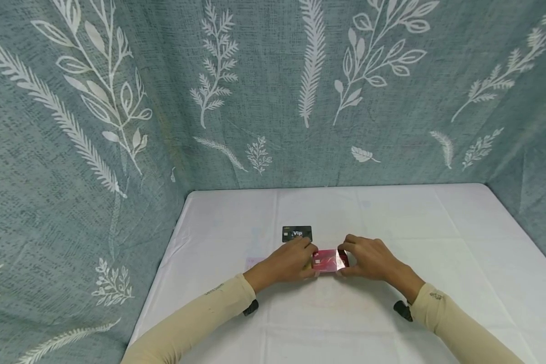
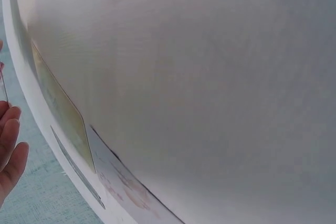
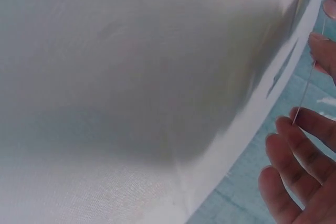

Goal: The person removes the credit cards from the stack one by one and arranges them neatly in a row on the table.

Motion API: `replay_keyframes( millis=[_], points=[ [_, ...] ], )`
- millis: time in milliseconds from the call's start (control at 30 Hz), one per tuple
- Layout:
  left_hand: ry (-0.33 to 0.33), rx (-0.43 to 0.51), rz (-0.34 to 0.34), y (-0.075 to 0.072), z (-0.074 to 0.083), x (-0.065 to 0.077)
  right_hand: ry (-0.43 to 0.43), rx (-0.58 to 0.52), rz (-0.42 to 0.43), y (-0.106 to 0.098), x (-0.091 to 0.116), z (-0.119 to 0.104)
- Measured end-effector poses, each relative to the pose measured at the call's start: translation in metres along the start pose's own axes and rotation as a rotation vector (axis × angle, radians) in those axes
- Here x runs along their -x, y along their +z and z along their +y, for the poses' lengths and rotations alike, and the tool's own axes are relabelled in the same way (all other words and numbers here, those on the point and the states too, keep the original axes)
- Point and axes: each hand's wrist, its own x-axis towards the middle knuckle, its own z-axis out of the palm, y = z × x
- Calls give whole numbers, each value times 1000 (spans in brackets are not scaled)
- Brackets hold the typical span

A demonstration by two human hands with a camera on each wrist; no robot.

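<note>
A shiny red bank card (image 1: 327, 261) is held level between both hands, just over the white-covered table. My left hand (image 1: 292, 261) grips its left end between fingers and thumb. At the other end, my right hand (image 1: 367, 259) pinches the card, and a bright glare lies by those fingertips. Seen edge-on, the card (image 3: 307, 90) is a thin line in the right wrist view, raised off the table. A black card marked "Vip" (image 1: 297, 232) lies just beyond the left hand. Partly under that hand is a yellowish card (image 2: 63, 108).
A pale pink-and-white card (image 1: 253, 262) lies left of my left hand, partly covered by it. The white cloth (image 1: 437, 242) is lightly creased. Grey-green leaf-patterned curtains (image 1: 273, 101) hang behind and along the sides of the table.
</note>
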Motion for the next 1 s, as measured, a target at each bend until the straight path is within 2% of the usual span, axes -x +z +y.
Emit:
replay_keyframes(
  millis=[367, 733, 1000],
  points=[
    [-20, 7, -24, -1, 2, 0, 5, -3, -13, 0, 0, 0],
    [12, -27, -18, 1, 1, -1, 26, -10, -35, 1, 1, -1],
    [-3, -30, -49, 1, 1, -3, 19, -10, -27, 2, 0, 1]
  ],
)
